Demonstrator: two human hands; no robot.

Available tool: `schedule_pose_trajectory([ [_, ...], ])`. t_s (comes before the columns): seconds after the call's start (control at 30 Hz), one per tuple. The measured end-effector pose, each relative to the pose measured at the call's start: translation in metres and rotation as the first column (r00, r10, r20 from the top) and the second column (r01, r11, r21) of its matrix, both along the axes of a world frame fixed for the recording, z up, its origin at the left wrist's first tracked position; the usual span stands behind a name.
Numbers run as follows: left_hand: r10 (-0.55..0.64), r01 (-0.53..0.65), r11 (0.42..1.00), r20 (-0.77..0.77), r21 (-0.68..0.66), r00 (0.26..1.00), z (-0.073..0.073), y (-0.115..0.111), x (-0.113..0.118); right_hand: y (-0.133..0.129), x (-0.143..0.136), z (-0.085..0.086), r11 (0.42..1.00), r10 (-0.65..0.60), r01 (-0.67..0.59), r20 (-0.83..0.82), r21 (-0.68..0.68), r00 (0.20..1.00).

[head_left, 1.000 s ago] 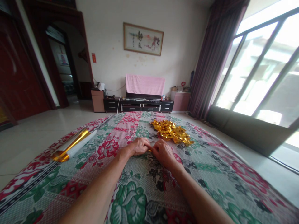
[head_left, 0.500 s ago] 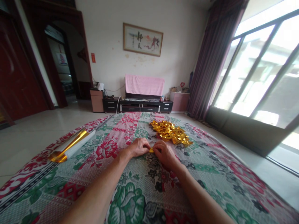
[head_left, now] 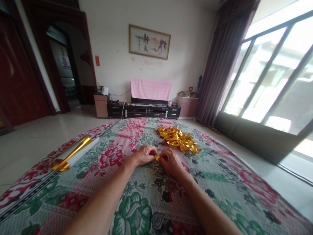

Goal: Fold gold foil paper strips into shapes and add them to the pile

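Note:
A small piece of gold foil paper [head_left: 157, 157] shows between my two hands, low over the patterned cloth. My left hand [head_left: 146, 154] pinches its left side, fingers bent toward the middle. From the right, my right hand [head_left: 170, 160] closes thumb and fingers on the other side. Most of the piece is hidden by the fingers, so its folds cannot be made out. Just beyond my right hand lies a heap of folded gold foil pieces [head_left: 179, 139].
A roll of gold and white foil sheets [head_left: 73, 153] lies on the left of the flowered cloth [head_left: 133, 212]. Past the cloth's far edge stands a low black cabinet [head_left: 146, 113] with a pink towel [head_left: 151, 88] above it. Large windows [head_left: 269, 71] are on the right.
Both hands stay in nearly the same place with the gold foil paper between them. The fingers have shifted slightly on it; the heap and the roll lie unmoved.

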State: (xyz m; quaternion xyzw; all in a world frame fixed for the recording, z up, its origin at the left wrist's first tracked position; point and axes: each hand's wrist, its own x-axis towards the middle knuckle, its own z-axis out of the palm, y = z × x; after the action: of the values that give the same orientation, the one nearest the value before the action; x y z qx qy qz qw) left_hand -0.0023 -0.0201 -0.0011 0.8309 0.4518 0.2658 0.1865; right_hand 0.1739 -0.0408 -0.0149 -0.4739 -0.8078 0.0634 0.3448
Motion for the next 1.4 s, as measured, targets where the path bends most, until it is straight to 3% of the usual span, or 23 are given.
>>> schedule_pose_trajectory([
  [0.13,0.007,-0.007,1.000,0.001,-0.001,1.000,0.001,-0.001,0.000,-0.002,0.001,0.002,1.000,0.027,-0.027,0.004,0.003,1.000],
  [0.43,-0.119,0.121,0.990,-0.030,0.068,0.992,-0.004,0.007,-0.002,0.000,0.002,-0.003,0.995,0.099,-0.098,-0.014,0.034,0.995],
  [0.7,-0.067,0.072,0.996,-0.082,0.049,0.994,0.000,0.004,0.000,0.002,-0.008,-0.003,0.999,-0.047,0.047,-0.034,-0.011,0.998],
  [1.23,-0.087,0.088,0.996,-0.076,0.020,0.993,-0.002,0.006,-0.001,0.014,0.011,0.006,0.987,0.118,-0.115,0.020,-0.116,0.993],
  [1.4,-0.081,0.086,0.995,-0.110,0.042,0.991,0.001,0.003,0.000,0.013,0.016,0.001,0.998,0.047,-0.053,-0.129,-0.044,0.991],
])
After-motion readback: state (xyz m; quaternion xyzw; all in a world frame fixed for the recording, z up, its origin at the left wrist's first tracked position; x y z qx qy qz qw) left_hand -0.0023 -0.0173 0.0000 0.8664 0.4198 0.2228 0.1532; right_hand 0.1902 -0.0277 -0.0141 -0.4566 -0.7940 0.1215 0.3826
